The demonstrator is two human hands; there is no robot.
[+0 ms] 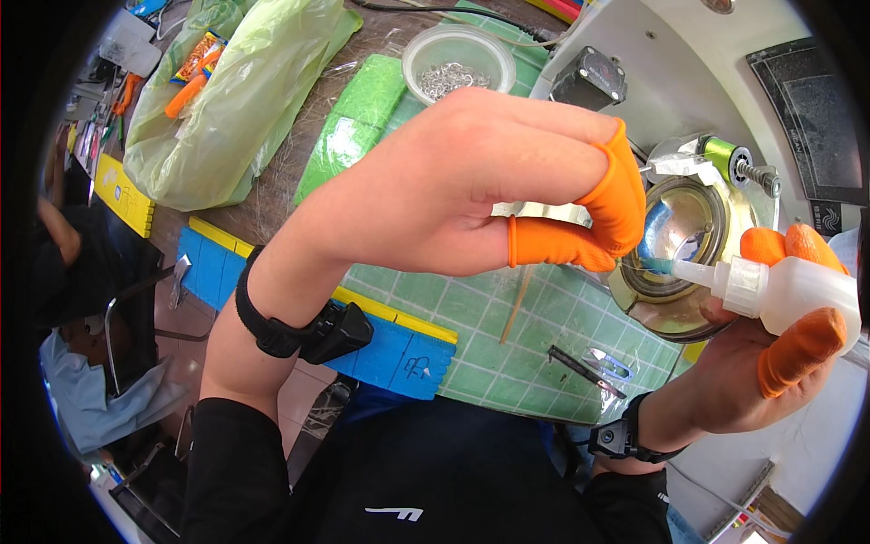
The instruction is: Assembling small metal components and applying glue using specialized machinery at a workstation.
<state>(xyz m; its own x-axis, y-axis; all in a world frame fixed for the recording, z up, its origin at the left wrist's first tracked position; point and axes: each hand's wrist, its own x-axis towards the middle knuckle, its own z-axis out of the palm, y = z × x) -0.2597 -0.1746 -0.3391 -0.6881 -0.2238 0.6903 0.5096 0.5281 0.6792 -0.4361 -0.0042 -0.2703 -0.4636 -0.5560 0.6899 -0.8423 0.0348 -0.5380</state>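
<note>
Watching through the head camera, I see the right hand (716, 376) clamped round a translucent squeeze bottle (802, 299), orange-covered thumb on the near side and orange-covered fingertips on the far side; the bottle lies tilted over toward the left, its nozzle (696, 272) ending in a blue-green tip (657, 266) just beside the left fingertips; left hand (453, 172) arches in from the other side, grip together at thumb and finger; I cannot tell whether anything small sits in that pinch; behind the tip, a round metal fixture (675, 317) stands at the right end of the bench (306, 136); a tub of small metal pieces (453, 80) sits beyond the left hand; I judge the step in hand to be applying liquid at the pinch, though I make out no drop; next move, as I read it, calls for a steady left grip, a precisely aimed tip and a light squeeze.
</note>
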